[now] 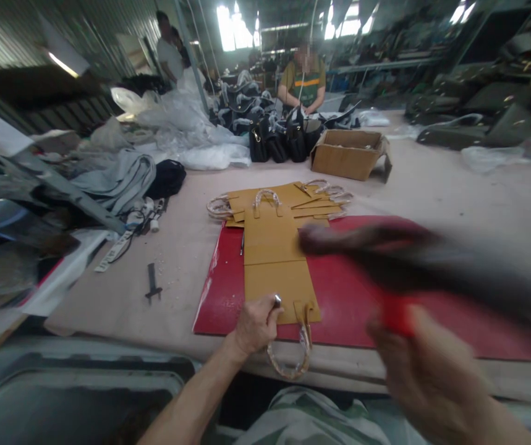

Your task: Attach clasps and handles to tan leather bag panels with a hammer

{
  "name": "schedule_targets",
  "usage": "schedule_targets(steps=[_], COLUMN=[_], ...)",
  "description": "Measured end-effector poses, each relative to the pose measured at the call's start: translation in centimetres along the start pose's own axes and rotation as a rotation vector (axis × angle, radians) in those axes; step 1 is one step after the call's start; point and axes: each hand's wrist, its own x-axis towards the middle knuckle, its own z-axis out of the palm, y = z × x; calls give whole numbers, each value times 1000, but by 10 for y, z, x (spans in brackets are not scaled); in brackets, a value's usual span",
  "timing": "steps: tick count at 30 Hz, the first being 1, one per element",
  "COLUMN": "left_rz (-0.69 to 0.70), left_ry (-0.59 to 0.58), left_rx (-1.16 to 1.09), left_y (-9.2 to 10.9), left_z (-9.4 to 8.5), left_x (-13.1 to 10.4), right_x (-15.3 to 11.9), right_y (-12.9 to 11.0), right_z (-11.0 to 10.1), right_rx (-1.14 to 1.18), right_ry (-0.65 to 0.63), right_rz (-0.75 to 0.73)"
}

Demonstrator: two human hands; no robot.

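Note:
A tan leather bag panel (274, 247) lies unfolded on a red board (348, 315). Plastic-wrapped loop handles are on it, one handle (288, 371) hanging toward me over the table edge. At the near edge of the panel, my left hand (258, 321) is closed, fingertips pinching a small shiny metal piece (277, 301) against the leather. My right hand (427, 371) is raised at the right, wrapped round the red grip of a long dark tool (399, 259). Motion smears this tool, so its exact kind cannot be told.
More tan panels (265, 194) are stacked behind. A dark caliper-like tool (152, 283) lies left of the board. Black bags (277, 142) and a cardboard box (348, 154) stand farther back. A co-worker (305, 80) is across the table; plastic wrapping (177, 123) heaps at left.

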Motion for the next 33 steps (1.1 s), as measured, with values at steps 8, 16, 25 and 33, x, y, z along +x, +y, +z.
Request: schedule_targets(steps=[8, 16, 25, 33], left_rz=[-38, -84, -155, -828], left_ry=[-24, -40, -88, 227], left_rx=[-41, -76, -171, -607], left_y=[-2, -2, -3, -14], left_z=[-2, -4, -7, -20], left_x=[-1, -2, -4, 7], right_x=[-4, -17, -13, -22], right_y=[36, 111, 81, 40], right_z=[15, 62, 105, 151], right_rx=[128, 100, -205, -27], right_ry=[-356, -489, -186, -259], right_rz=[236, 709, 195, 36])
